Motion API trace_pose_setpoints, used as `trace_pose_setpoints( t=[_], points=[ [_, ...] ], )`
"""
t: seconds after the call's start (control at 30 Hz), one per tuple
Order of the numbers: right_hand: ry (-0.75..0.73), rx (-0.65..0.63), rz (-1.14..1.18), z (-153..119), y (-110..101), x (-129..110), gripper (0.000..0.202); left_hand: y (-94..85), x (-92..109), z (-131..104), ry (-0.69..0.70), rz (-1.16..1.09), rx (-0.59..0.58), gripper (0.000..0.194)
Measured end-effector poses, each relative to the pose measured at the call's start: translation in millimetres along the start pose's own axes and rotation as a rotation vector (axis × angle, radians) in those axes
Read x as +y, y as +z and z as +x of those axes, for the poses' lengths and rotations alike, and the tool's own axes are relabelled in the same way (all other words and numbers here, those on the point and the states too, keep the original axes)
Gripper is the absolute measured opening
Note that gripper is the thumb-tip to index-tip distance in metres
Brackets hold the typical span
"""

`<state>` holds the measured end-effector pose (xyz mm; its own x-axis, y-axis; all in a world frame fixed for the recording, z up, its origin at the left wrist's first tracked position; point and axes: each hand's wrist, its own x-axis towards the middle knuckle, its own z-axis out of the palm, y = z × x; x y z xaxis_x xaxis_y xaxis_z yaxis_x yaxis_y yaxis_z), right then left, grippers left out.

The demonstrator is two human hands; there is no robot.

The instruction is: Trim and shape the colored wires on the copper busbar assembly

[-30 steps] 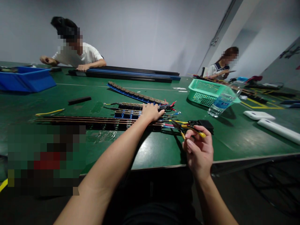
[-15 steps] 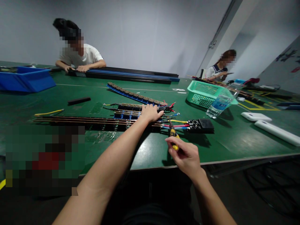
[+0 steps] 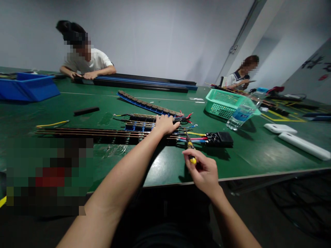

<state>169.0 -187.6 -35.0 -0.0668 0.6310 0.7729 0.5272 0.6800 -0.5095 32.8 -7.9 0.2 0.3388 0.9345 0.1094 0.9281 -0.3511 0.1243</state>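
My left hand [image 3: 165,125] lies flat with its fingers spread over a group of short rail pieces, black and blue with copper-coloured strips [image 3: 139,124]. Below that wrist runs a long dark rail with copper strips [image 3: 85,132]. Yellow, red and blue wires [image 3: 195,138] join its right end to a black connector block [image 3: 219,139]. Closed around a slim hand tool with a yellow-and-black handle [image 3: 190,148], my right hand [image 3: 204,168] is near the table's front edge. The tool's dark, narrow tip points at the wires; whether it touches them I cannot tell.
Behind lies a blue rail [image 3: 147,103]. A green basket [image 3: 219,103], a water bottle [image 3: 239,117] and white devices [image 3: 305,144] are on the right. A blue bin [image 3: 31,88] stands left. Two people work across the table; one handles long black and blue profiles [image 3: 144,82].
The view has shifted slightly, so most things sit a little further left. The tool in my right hand has turned slightly. My left hand stays on the rail pieces.
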Motion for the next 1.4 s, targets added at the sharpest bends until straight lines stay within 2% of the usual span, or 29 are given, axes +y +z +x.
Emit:
trace_pose_setpoints(
  t=[0.17,0.33,0.57,0.8,0.9,1.0,1.13,1.4],
  points=[
    [0.256,0.214,0.121,-2,6,-2,0.008,-1.3,0,-1,0.001,-0.003,0.000,0.070],
    [0.475,0.382,0.336,-2,11,-2,0.023,-1.5,1,1,-0.006,-0.008,-0.024,0.072],
    [0.516,0.494,0.599,7,9,-3,0.026,0.4,0,1,-0.006,0.000,-0.005,0.072],
    [0.467,0.385,0.475,-5,7,1,0.019,0.9,0,1,-0.013,0.009,-0.010,0.070],
    [0.452,0.379,0.490,-2,5,2,0.016,1.0,0,1,-0.014,0.007,-0.007,0.069],
    [0.451,0.314,0.529,3,0,4,0.015,1.0,0,2,-0.007,-0.004,-0.007,0.070],
    [0.399,0.219,0.603,6,-6,9,0.024,1.5,0,2,0.000,-0.003,-0.009,0.070],
    [0.393,0.215,0.632,-1,-1,8,0.035,1.5,0,2,-0.002,0.011,-0.001,0.071]
  ],
)
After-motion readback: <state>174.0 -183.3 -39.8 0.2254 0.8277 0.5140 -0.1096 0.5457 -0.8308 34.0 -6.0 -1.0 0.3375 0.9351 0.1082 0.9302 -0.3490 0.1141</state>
